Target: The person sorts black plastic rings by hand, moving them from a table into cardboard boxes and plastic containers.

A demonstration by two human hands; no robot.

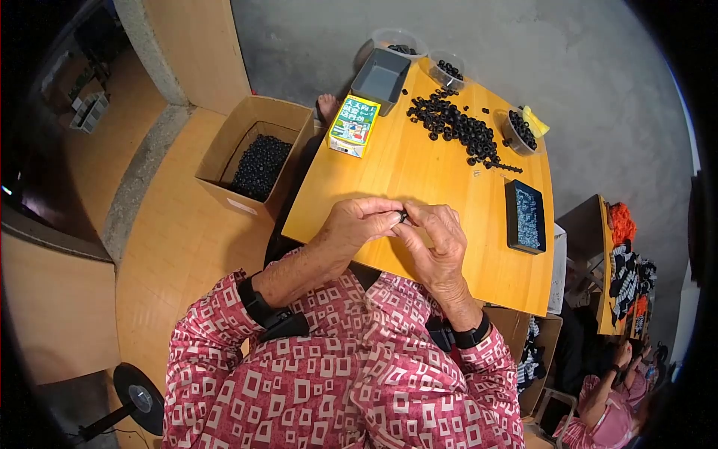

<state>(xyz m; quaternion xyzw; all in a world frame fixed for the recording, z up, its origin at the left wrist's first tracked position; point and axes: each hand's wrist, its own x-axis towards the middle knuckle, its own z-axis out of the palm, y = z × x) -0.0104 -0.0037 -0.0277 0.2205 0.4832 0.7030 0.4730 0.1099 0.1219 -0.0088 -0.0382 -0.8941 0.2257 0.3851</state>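
We pinch a small black ring [402, 217] between the fingertips of our left hand [357, 223] and right hand [436, 241], both clamped on it, probably to steady so tiny a part. Beyond our fingers lies a loose pile of black rings [458, 127]; clear tubs [521, 132] hold more. Right of our fingers, a black tray [525, 217] holds small glinting pieces.

Garment: long-sleeved top, pink-red with white square print; black wristband on left hand [357, 223] wrist; black wristband on right hand [435, 241] wrist
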